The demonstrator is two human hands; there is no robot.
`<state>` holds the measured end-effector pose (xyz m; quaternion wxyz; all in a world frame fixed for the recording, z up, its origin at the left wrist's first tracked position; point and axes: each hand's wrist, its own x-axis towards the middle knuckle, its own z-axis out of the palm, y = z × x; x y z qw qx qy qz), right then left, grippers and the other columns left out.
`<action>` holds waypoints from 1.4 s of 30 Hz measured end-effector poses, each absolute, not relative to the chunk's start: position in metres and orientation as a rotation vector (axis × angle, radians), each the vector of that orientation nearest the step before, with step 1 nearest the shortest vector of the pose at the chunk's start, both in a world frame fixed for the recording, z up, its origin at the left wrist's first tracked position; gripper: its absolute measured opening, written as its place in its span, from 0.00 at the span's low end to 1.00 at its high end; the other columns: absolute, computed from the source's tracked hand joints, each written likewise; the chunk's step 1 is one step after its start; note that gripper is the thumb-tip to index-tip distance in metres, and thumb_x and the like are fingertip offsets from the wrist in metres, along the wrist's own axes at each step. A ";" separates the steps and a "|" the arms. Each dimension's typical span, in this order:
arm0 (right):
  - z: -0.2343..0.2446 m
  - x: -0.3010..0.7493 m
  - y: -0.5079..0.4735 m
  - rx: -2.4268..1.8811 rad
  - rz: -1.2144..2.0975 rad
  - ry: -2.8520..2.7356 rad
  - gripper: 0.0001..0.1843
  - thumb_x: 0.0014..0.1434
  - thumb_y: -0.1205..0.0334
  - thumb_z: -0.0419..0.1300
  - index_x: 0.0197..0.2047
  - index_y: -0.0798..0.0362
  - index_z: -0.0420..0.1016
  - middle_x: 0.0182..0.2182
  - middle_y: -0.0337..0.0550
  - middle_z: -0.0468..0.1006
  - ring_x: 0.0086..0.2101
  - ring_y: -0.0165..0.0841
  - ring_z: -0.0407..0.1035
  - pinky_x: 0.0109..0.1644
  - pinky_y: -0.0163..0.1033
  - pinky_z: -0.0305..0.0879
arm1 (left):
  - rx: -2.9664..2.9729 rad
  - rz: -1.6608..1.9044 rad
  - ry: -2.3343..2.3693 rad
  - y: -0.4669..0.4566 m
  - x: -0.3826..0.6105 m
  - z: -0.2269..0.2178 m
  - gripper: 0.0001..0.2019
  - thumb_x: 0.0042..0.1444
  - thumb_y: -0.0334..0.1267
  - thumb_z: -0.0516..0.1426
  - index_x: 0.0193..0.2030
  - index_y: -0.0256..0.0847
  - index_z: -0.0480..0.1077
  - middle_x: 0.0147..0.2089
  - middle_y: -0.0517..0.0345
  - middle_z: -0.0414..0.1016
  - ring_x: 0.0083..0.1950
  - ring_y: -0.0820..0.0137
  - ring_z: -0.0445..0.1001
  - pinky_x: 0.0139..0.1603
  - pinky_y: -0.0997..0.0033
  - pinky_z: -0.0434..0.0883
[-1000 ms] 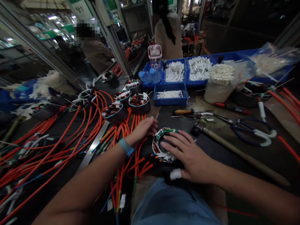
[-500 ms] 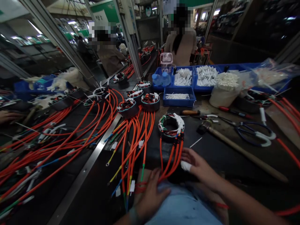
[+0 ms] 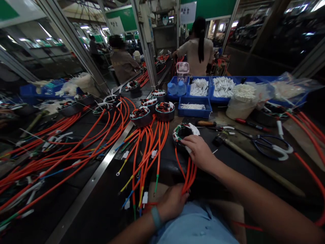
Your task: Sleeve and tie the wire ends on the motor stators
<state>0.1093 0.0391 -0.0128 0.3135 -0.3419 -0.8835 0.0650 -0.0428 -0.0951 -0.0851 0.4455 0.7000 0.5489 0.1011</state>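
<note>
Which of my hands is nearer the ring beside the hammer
Right. Your right hand is at the ring, over its near side; your left hand is below, around orange cables.

Head camera, single view | worn on the person's head, above the near edge of the black flat table (image 3: 166, 164) | faces forward and down | close: light-blue cloth garment (image 3: 195, 225), left hand (image 3: 173, 203), right hand (image 3: 200, 151) | farther: rectangular blue plastic bins (image 3: 194, 113) along the far edge; large green board (image 3: 213, 10) beyond

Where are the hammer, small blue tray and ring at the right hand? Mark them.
Hammer (image 3: 260, 165), head view: middle of wooden handle.
Small blue tray (image 3: 194, 113), head view: front wall.
Ring (image 3: 177, 132), head view: wire-wound rim.
</note>
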 end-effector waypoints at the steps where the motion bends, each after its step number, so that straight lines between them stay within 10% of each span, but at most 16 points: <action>1: -0.018 0.110 0.038 -0.849 0.156 -2.320 0.24 0.49 0.78 0.49 0.48 0.58 0.74 0.45 0.54 0.75 0.47 0.41 0.67 0.53 0.54 0.65 | 1.724 0.249 1.369 -0.094 -0.044 -0.087 0.10 0.56 0.33 0.50 0.43 0.42 0.69 0.41 0.56 0.75 0.42 0.66 0.72 0.44 0.71 0.67; 21: -0.015 0.144 0.012 -0.877 0.499 -2.099 0.25 0.50 0.75 0.49 0.49 0.52 0.73 0.51 0.49 0.72 0.57 0.41 0.61 0.60 0.55 0.59 | 1.750 0.237 1.311 -0.113 -0.064 -0.067 0.10 0.57 0.41 0.50 0.37 0.40 0.70 0.35 0.57 0.73 0.37 0.68 0.69 0.40 0.72 0.66; 28: -0.036 0.142 -0.088 -0.727 2.001 -1.432 0.25 0.35 0.57 0.68 0.41 0.44 0.76 0.41 0.43 0.75 0.42 0.44 0.71 0.44 0.48 0.70 | 1.459 0.132 0.716 -0.111 -0.037 -0.017 0.10 0.53 0.41 0.52 0.32 0.38 0.70 0.23 0.64 0.61 0.24 0.76 0.60 0.26 0.77 0.63; 32: -0.030 0.146 -0.086 -0.660 1.967 -1.235 0.15 0.42 0.47 0.65 0.22 0.50 0.70 0.29 0.41 0.68 0.27 0.31 0.64 0.29 0.36 0.66 | 1.552 -0.010 0.916 -0.124 -0.044 -0.012 0.05 0.48 0.37 0.54 0.31 0.40 0.70 0.23 0.65 0.63 0.24 0.75 0.62 0.26 0.77 0.63; 36: -0.019 0.175 -0.076 -0.617 1.814 -0.940 0.21 0.49 0.39 0.59 0.25 0.50 0.68 0.27 0.40 0.62 0.22 0.26 0.54 0.17 0.27 0.49 | 1.916 0.128 1.329 -0.137 -0.074 -0.004 0.09 0.47 0.31 0.52 0.36 0.42 0.71 0.34 0.58 0.73 0.36 0.68 0.70 0.37 0.73 0.66; 42: 0.014 0.187 -0.084 -0.564 1.699 -1.301 0.20 0.45 0.41 0.65 0.22 0.50 0.70 0.25 0.41 0.63 0.23 0.28 0.60 0.15 0.30 0.57 | 2.141 0.241 1.189 -0.118 -0.064 0.053 0.13 0.49 0.30 0.51 0.41 0.43 0.69 0.38 0.59 0.73 0.36 0.70 0.70 0.37 0.75 0.65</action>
